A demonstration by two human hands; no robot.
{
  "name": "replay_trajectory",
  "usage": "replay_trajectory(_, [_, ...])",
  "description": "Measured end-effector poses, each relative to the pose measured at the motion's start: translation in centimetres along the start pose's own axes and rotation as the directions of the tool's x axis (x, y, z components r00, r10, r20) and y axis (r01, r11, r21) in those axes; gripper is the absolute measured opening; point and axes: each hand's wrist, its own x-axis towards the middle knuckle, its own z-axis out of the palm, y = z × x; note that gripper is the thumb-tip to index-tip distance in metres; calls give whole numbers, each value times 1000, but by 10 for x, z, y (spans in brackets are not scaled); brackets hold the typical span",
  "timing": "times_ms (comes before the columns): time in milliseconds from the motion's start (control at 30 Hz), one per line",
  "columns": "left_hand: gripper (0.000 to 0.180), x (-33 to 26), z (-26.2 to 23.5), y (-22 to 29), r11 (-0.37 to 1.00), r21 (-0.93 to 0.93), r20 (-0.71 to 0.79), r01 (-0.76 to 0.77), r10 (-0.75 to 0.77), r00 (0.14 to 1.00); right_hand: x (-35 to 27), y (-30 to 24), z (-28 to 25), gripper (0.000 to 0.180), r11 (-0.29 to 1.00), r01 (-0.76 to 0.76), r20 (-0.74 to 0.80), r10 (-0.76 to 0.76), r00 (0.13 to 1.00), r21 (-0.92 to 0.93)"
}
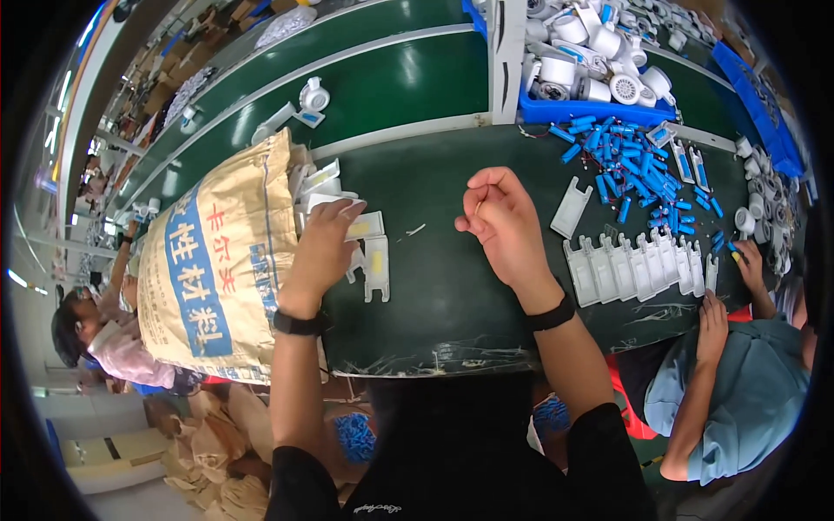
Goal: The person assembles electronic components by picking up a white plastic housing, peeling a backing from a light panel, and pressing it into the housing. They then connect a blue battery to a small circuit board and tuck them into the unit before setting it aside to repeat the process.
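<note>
My left hand lies over white plastic panels at the mouth of a printed sack, fingers stretched out. Whether it touches a panel cannot be told. Some of these panels have a yellowish patch. Over the green table, my right hand is raised with fingers curled in and thumb pressed against them. Anything in that pinch is too small to make out. Between the two hands lies a small white sliver.
To the right stands a row of white panels, with one loose panel beside it. Blue cylindrical cells with wires are heaped behind. A blue bin holds white round housings. A co-worker's hand touches the row's right end.
</note>
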Motion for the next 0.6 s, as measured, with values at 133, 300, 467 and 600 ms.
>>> replay_trajectory(133, [51,12,8,-8,967,244,43,-67,58,997,0,4,-25,27,978,-183,36,188,982,-102])
replay_trajectory(300, [48,20,-7,53,975,-209,-70,-76,63,996,-11,6,19,27,853,-142,-175,61,983,-503])
replay_trajectory(467, [59,43,1,96,948,-15,-270,-319,304,914,3,10,-10,27,899,-80,-80,51,996,-430])
replay_trajectory(600, [80,52,33,85,897,-425,-303,-124,-12,953,1,-9,-18,22,949,-293,-45,300,953,119])
